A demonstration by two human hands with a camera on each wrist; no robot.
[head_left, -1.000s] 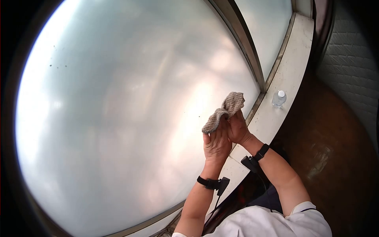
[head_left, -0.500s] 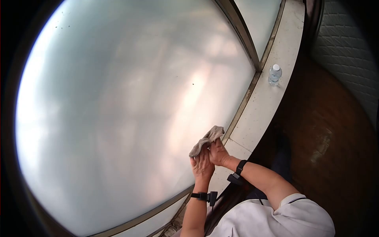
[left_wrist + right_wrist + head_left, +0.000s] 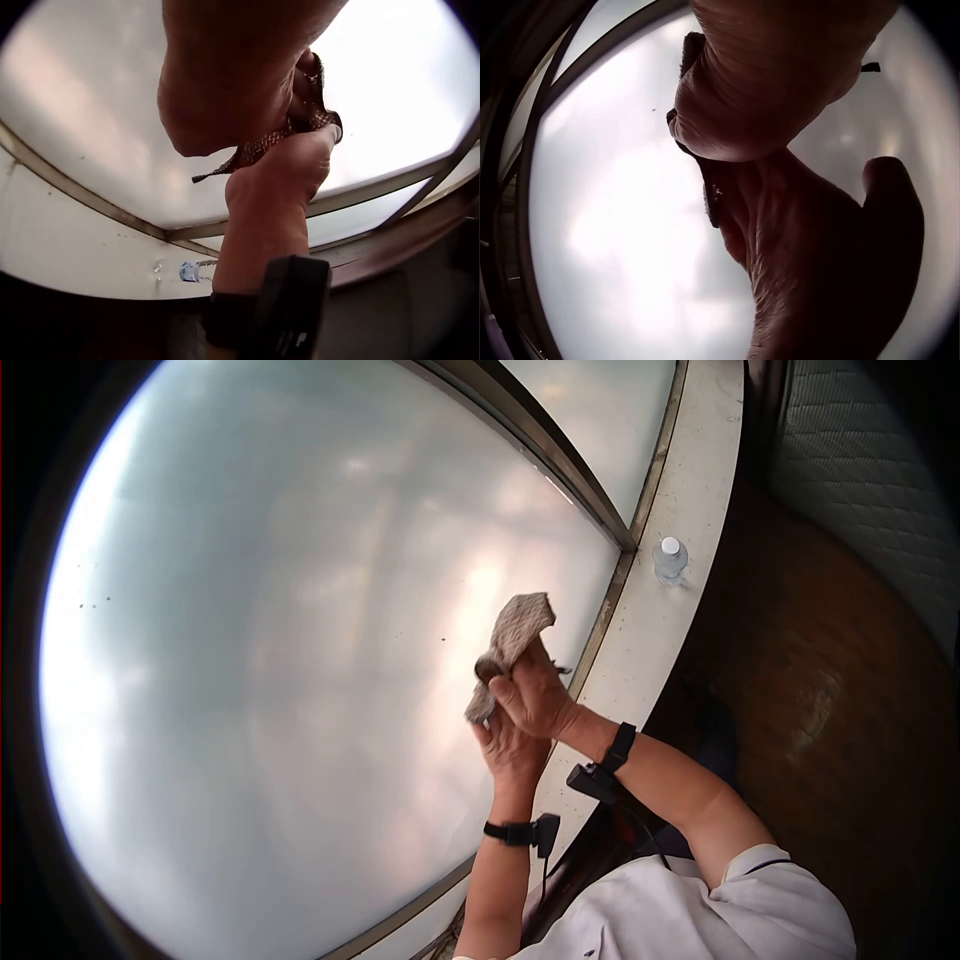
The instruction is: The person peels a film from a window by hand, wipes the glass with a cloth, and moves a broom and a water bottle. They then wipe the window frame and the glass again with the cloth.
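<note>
A grey-brown knitted cloth (image 3: 517, 628) is held up in front of a large frosted window pane (image 3: 280, 640). My right hand (image 3: 535, 695) grips the cloth's middle with curled fingers. My left hand (image 3: 508, 745) sits just below and against it, holding the cloth's lower end. In the left wrist view the cloth (image 3: 262, 146) is squeezed between the left hand (image 3: 225, 75) and the right hand (image 3: 277, 180). The right wrist view shows the right hand (image 3: 772, 75) above the left hand (image 3: 810, 247), with a dark strip of cloth (image 3: 712, 195) between them. Each wrist wears a black strap.
A white window sill (image 3: 690, 470) runs below the glass, and a small clear water bottle (image 3: 669, 559) stands on it. A dark frame bar (image 3: 540, 440) divides the panes. Brown floor (image 3: 830, 690) lies to the right. The bottle (image 3: 191, 271) also shows in the left wrist view.
Both hands have risen from near the sill with the cloth. The right hand now wraps over the cloth above the left hand, and more cloth stands up above the fingers.
</note>
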